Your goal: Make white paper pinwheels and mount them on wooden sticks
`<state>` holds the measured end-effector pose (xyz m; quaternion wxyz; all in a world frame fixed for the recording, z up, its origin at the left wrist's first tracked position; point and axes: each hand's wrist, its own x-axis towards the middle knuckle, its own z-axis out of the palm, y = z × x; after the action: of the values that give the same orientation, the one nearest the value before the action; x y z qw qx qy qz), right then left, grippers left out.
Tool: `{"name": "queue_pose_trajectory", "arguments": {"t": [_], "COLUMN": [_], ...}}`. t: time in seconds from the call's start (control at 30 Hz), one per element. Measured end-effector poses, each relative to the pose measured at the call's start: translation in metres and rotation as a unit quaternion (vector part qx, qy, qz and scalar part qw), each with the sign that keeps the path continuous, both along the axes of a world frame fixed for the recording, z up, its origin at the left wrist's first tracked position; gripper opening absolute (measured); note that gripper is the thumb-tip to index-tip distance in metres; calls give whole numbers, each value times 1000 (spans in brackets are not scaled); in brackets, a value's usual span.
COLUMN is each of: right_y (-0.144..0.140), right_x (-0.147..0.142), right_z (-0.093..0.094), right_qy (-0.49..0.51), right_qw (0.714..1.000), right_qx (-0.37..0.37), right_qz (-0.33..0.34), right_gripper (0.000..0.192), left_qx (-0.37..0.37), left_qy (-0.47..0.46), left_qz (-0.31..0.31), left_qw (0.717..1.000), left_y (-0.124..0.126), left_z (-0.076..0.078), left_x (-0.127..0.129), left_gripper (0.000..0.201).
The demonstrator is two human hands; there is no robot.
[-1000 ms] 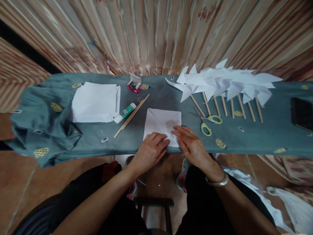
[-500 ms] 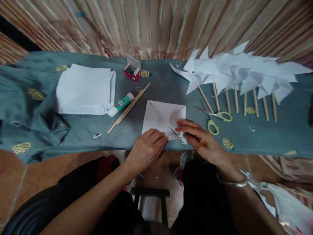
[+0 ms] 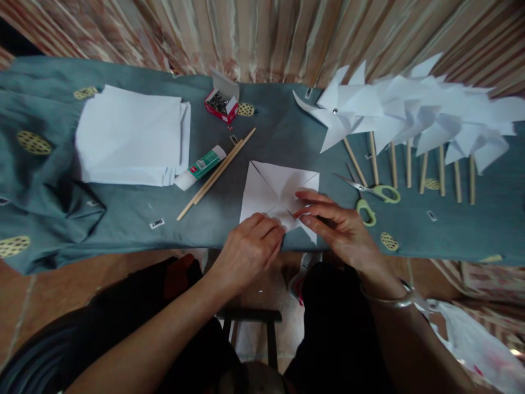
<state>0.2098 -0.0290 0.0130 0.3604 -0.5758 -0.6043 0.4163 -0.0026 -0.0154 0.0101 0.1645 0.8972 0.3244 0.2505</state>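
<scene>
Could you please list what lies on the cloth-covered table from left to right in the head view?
Stack of white paper → glue stick → wooden sticks → cut paper square under both hands → green-handled scissors → row of paper pinwheels.

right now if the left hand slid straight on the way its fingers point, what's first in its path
Probably the right hand: the left hand points up and right across the cut paper square it rests on, and the other's fingertips lie just ahead.
</scene>
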Motion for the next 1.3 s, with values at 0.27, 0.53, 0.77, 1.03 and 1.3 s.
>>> {"name": "queue_pose_trajectory", "arguments": {"t": [0.27, 0.53, 0.77, 1.03, 1.3], "right_y": [5, 9, 10, 12, 13], "right_x": [-19, -28, -29, -31, -29], "right_z": [-1, -1, -2, -4, -5], "right_qy": [-145, -182, -195, -214, -212], "right_qw": [985, 976, 973, 968, 969], "right_qx": [88, 115, 121, 129, 123], "right_qz": [-23, -32, -30, -30, -26], "right_gripper": [8, 9, 9, 8, 7], "left_qx": [-21, -11, -16, -32, -35], "left_qy": [23, -2, -26, 0, -7], "left_qz": [-5, 3, 7, -15, -14], "left_qw": [999, 1000, 1000, 999, 999], "left_y": [-3, -5, -7, -6, -5], "left_z": [5, 4, 0, 1, 2], "left_x": [-2, -4, -7, -7, -5], "left_gripper": [15, 14, 23, 22, 22]}}
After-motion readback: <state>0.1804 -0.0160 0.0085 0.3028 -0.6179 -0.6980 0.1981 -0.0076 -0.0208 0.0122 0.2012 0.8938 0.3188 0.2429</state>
